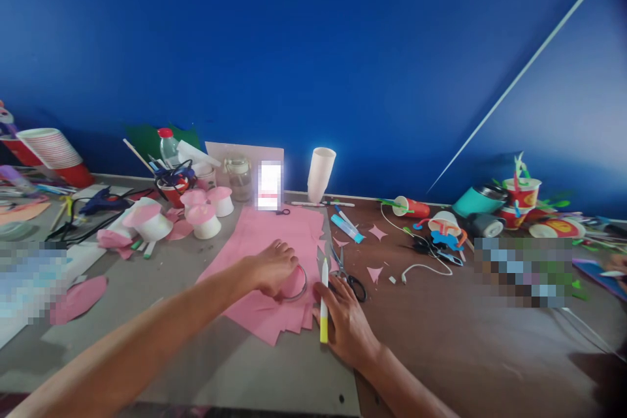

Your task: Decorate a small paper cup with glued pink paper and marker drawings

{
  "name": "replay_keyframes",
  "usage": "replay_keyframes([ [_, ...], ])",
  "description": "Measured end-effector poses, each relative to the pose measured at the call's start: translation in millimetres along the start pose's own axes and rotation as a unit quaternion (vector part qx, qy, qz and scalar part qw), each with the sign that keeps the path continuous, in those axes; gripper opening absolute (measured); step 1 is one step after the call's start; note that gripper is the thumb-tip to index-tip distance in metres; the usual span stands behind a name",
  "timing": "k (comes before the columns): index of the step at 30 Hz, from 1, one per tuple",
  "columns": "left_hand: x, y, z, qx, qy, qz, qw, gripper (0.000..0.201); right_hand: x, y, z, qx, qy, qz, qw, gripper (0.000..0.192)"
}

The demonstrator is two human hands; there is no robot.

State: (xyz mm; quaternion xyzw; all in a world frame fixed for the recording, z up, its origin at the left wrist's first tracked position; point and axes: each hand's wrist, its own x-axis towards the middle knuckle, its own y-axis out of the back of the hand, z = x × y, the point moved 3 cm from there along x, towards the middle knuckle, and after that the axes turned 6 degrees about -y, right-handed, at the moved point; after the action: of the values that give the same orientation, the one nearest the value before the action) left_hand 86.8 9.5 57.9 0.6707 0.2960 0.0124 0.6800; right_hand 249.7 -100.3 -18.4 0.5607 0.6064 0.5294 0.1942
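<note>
My left hand rests on overlapping sheets of pink paper, its fingers curled at the near side of a thin metallic-looking ring that lies flat. Pink paper shows through the ring; its left part is hidden under the hand. In my right hand, between thumb and fingers, is a white marker with a yellow end, held upright beside the paper's right edge. Scissors with dark handles lie just beyond the right fingers, partly covered by them. Small pink paper offcuts are scattered to the right.
White paper cups with pink tops stand at the left. A stack of white cups, a glass jar and a lit phone screen are along the blue partition. A white cable and a teal tumbler lie right.
</note>
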Motion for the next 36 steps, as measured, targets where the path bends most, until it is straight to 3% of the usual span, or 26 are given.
replay_keyframes([
  [6,0.7,1.5,0.6,-0.005,-0.001,-0.024,1.0,0.062,-0.4,-0.7,-0.3,-0.004,-0.004,0.004,1.0,0.072],
  [23,1.1,4.2,6.5,0.006,-0.001,-0.02,1.0,0.065,2.1,3.5,-3.0,-0.002,0.005,0.013,1.0,0.063],
  [36,4.3,1.3,6.2,-0.011,-0.002,0.002,1.0,0.065,1.0,2.1,-0.6,0.005,0.002,0.001,1.0,0.073],
])
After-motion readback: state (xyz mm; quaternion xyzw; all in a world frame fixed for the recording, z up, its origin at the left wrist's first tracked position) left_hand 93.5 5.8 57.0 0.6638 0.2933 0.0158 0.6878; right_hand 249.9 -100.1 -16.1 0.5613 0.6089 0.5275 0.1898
